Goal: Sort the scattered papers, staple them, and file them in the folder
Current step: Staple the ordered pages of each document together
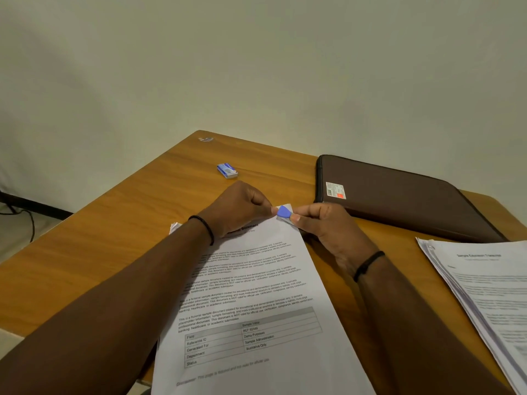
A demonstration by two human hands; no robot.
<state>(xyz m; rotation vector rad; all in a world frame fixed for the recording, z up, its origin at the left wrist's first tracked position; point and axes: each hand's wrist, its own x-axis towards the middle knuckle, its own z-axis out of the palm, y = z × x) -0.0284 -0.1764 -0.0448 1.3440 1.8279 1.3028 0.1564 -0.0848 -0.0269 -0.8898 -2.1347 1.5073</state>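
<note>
Both hands at the top corner of a printed sheet

Left hand (pixel 242 208) and right hand (pixel 322 223) pinched a small blue stapler (pixel 283 212) on the paper's (pixel 256 295) corner; brown folder (pixel 399 195) lay just right, staple box (pixel 227 170) beyond.

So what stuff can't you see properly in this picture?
- Blue thing at the page corner: mostly hidden by the left hand and right hand pinching there, so I can't tell what it is.
- Top sheet title: partly covered by the left hand.
- Right paper stack: cut off by the frame edge, print blurred.
- Folder sticker and small blue box: print too small.
</note>
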